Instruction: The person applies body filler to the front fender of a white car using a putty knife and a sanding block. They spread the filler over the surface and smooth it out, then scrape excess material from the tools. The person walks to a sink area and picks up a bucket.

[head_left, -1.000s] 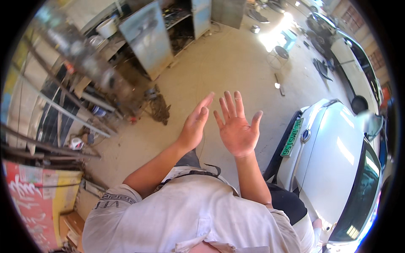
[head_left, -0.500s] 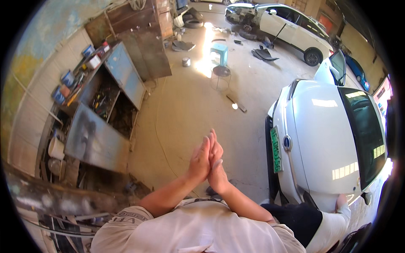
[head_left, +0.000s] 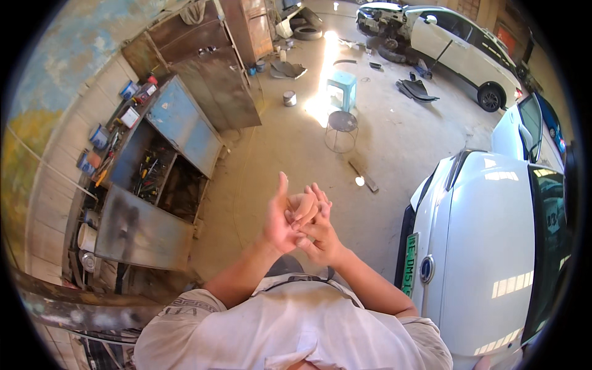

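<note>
In front of my chest, my left hand and my right hand touch each other. The left thumb points up while its other fingers bend across towards the right hand. My right fingers are spread and overlap the left ones, so some fingertips are hidden. No object shows between the palms. Off to the left stands a worn metal cabinet with hand tools inside its open compartment.
At the right is a white car. A blue plastic stool, a round stool and a tin stand ahead. Black car parts lie near a partly dismantled white car.
My palms have come from pressed together to fingers overlapping, with the left thumb raised. The view has swung left, and the person bending by the car is now almost out of it.
</note>
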